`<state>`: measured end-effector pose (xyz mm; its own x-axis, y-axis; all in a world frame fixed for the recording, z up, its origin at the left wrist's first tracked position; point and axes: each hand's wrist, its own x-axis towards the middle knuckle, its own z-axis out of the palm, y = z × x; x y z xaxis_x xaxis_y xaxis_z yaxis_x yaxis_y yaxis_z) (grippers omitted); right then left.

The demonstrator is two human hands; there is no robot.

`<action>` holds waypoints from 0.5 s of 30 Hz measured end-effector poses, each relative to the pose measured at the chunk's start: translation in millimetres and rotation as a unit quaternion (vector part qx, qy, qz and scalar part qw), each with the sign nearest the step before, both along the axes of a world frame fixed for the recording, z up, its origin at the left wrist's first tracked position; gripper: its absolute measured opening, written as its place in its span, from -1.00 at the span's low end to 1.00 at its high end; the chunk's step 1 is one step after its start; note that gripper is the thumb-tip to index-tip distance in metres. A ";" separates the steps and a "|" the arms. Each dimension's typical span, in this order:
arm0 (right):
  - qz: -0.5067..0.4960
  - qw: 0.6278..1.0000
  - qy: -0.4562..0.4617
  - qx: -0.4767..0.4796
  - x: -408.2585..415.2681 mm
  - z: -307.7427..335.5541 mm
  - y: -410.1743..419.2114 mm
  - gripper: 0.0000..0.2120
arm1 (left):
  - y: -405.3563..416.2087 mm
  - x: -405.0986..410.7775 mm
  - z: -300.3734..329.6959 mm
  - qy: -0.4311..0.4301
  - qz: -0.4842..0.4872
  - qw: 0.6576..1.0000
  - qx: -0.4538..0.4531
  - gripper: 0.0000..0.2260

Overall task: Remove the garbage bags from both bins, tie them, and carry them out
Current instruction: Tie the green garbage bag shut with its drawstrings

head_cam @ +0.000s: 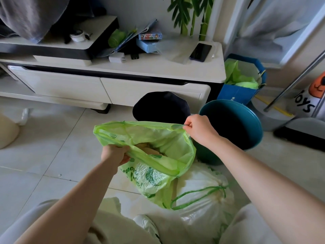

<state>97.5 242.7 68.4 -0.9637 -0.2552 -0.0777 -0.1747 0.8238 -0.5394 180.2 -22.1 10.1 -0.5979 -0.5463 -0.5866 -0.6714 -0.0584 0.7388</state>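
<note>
A green garbage bag hangs open in front of me, above the floor. My left hand grips its near rim. My right hand pinches the far right rim and stretches the mouth wide. Trash shows inside the bag. A white garbage bag with a green drawstring pulled tight lies on the floor below, at my knees. Behind my right hand stands a teal bin with no bag in it. Left of it a dark bin stands against the cabinet.
A white low cabinet runs across the back, with a phone, boxes and chargers on top. A blue paper bag with green bags inside stands at its right end. A metal pole leans at right. Pale tiled floor lies to the left.
</note>
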 end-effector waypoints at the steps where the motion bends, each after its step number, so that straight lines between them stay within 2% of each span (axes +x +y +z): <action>1: 0.000 1.000 0.003 -0.003 0.1 2.1 0.2 -0.85 | 0.6 1.2 7.9 0.014 -0.009 1.000 -0.006 -0.91; 5: -0.007 0.999 0.003 -0.035 2.1 10.0 1.8 -0.85 | 2.9 4.8 47.4 0.056 -0.071 0.993 -0.077 -0.94; 10: -0.028 0.996 -0.013 -0.080 9.7 28.0 1.6 -0.85 | -1.4 0.9 83.7 0.104 -0.090 0.983 -0.123 -0.94; 12: -0.036 0.994 -0.019 -0.100 13.2 34.4 2.3 -0.86 | -5.2 -0.8 83.3 0.095 -0.079 0.984 -0.126 -0.92; 15: -0.046 0.993 -0.023 -0.110 17.3 38.2 6.3 -0.86 | -11.7 1.6 68.5 0.028 -0.074 0.986 -0.148 -0.89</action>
